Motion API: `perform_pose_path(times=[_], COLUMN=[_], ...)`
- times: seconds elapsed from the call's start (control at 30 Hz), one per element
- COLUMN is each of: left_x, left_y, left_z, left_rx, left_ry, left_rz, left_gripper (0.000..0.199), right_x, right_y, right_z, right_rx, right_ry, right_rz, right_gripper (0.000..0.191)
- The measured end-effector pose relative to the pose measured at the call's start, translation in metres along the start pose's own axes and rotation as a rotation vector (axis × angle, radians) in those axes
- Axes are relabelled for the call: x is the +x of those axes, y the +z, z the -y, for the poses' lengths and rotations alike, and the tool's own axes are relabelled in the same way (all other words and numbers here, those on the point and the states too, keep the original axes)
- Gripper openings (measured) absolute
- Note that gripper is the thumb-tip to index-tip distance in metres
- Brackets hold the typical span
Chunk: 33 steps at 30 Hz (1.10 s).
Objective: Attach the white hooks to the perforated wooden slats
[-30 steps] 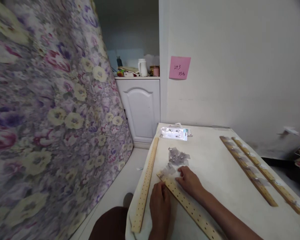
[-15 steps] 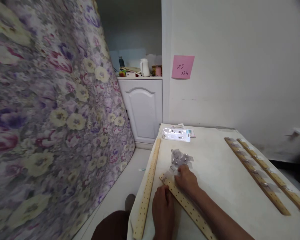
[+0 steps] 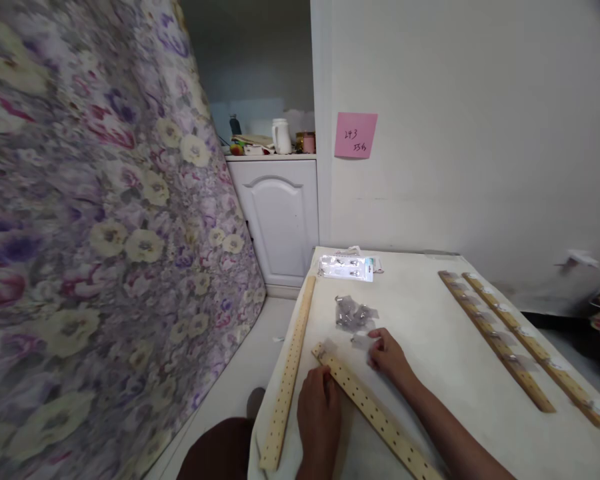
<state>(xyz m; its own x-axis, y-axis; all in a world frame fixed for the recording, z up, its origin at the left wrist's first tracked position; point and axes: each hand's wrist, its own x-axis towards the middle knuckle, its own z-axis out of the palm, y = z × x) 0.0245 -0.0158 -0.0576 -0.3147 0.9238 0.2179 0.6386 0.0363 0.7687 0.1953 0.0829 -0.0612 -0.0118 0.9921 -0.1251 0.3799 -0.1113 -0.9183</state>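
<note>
A perforated wooden strip [image 3: 367, 407] lies slantwise on the white table, with a small clear piece [image 3: 329, 346] at its far end. My left hand [image 3: 320, 408] is closed on the strip's left edge near that end. To the right of the strip, my right hand [image 3: 387, 353] pinches a small clear packet [image 3: 362, 342] by its edge, just above the table. Beyond it lies a pile of small grey clear packets [image 3: 353, 315] with metal parts inside.
Another perforated strip [image 3: 293, 367] runs along the table's left edge. Two strips bearing clear pieces, one browner [image 3: 490, 337] and one lighter [image 3: 537, 347], lie at the right. A clear package [image 3: 347, 267] rests at the back. A floral curtain [image 3: 105, 267] hangs at the left.
My right hand has moved away from the pile and the strip's end, towards the right, with a clear packet between its fingers. My left hand stays at the strip. The view has shifted slightly.
</note>
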Motion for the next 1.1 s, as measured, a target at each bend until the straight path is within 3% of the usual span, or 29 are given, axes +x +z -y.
perform_pose_path(times=[0.1,0.27,0.37,0.6,1.1], left_x=[-0.001,-0.006,-0.009,-0.01,-0.006], left_y=[0.0,-0.005,-0.008,-0.003,-0.001], left_z=[-0.001,-0.003,-0.003,-0.002,-0.008], left_rx=[-0.017,-0.087,-0.118,-0.108,-0.015], left_ry=[0.009,0.034,0.055,0.013,-0.006], left_rz=[-0.013,-0.014,-0.002,0.007,0.023], left_gripper=[0.02,0.021,0.021,0.018,0.012], right_x=[-0.003,-0.01,-0.011,-0.01,-0.012], right_y=[-0.006,-0.002,0.008,0.015,0.018], right_z=[0.004,0.012,0.011,0.01,0.001], right_rx=[0.134,0.408,0.421,0.396,0.24], right_ry=[0.015,0.037,0.066,0.089,-0.051], right_rz=[0.069,0.399,0.506,0.506,0.453], right_gripper=[0.032,0.039,0.039,0.04,0.03])
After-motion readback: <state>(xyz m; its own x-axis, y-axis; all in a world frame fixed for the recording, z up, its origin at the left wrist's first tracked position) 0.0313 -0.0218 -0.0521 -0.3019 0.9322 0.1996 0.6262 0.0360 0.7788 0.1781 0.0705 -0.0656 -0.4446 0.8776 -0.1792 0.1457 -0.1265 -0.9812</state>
